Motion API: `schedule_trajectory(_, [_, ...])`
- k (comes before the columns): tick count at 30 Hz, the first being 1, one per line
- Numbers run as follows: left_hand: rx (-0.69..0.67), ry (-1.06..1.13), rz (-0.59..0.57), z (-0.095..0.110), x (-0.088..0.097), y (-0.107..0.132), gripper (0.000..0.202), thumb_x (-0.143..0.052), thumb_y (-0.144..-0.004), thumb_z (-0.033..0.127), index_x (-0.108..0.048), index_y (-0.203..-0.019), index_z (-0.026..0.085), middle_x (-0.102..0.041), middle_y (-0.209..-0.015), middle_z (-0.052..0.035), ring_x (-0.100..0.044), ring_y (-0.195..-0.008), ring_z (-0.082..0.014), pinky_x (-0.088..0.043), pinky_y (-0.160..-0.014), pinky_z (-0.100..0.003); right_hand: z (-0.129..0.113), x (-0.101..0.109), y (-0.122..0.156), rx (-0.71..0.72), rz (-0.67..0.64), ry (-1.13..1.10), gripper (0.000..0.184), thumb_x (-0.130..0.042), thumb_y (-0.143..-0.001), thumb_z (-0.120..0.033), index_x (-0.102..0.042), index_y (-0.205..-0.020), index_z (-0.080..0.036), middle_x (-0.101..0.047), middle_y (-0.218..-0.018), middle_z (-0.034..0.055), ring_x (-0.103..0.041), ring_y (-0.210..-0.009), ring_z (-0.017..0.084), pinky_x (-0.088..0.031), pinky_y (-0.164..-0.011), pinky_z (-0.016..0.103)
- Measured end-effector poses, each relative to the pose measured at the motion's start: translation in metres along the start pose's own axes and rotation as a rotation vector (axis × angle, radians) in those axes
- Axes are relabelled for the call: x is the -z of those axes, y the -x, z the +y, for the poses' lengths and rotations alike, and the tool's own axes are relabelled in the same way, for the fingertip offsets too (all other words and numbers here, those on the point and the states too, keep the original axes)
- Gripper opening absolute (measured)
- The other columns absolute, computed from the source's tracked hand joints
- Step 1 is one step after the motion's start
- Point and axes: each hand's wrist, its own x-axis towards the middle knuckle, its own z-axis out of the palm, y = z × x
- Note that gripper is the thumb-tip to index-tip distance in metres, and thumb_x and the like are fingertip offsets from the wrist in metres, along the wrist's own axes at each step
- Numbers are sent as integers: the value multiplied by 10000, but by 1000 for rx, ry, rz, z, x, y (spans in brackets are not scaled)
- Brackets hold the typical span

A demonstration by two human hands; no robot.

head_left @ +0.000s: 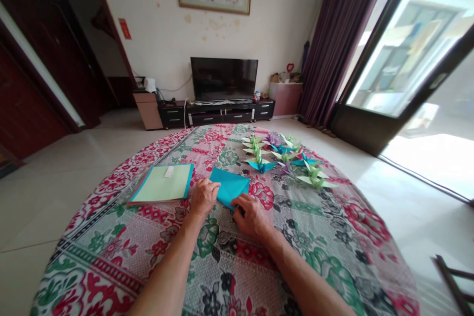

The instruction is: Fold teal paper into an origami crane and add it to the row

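A folded sheet of blue origami paper (230, 183) lies on the flowered tablecloth in front of me. My left hand (205, 196) pinches its left edge, thumb and fingers pressed together on the paper. At the lower right corner, my right hand (251, 213) grips the paper with curled fingers. To the left rests a stack of square paper (166, 185), pale green on top with blue showing at its edges, and a small white slip (169, 172) on it. Finished paper cranes (262, 165) in green, blue and purple stand in rows at the right back.
The round table wears a patterned cloth (218, 266). Beyond it a television (224, 79) stands on a low black cabinet (222, 114). A dark chair part (457, 279) shows at the lower right, and a glass door (400, 59) lies on the right.
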Motion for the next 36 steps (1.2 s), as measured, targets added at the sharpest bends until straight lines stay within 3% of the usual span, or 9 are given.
schedule_trajectory(8, [-7,-28,-32,0,0,-1,242,-500,-824,261,-706,-945,217,-613,-831,-73,-527,-879,-206,-399,-853,-339,8,1,-2,-88,85,21,255,-433,-721,-36,-615,-835,-174,-590,-810,45,-554,-749,144,-404,-708,229])
schedule_trajectory(20, [-97,-40,-15,7,8,6,319,-573,-768,374,-682,-994,177,-593,-911,-81,-521,-922,-210,-424,-884,-337,14,6,-3,68,-30,-81,257,-466,-635,-10,-633,-750,-168,-560,-832,38,-526,-758,129,-408,-700,232])
schedule_trajectory(27, [-127,-61,-15,11,7,2,346,-576,-780,388,-637,-1067,206,-572,-972,-72,-504,-972,-214,-424,-893,-348,21,8,-4,43,-46,-91,254,-508,-618,-30,-600,-811,-167,-522,-810,22,-477,-659,106,-383,-600,218])
schedule_trajectory(36, [-121,-105,-19,12,3,0,337,-564,-795,365,-623,-1071,182,-547,-986,-77,-488,-983,-212,-408,-908,-346,22,15,-7,146,-126,-129,226,-487,-606,-7,-627,-695,-161,-549,-760,30,-513,-749,134,-400,-676,230])
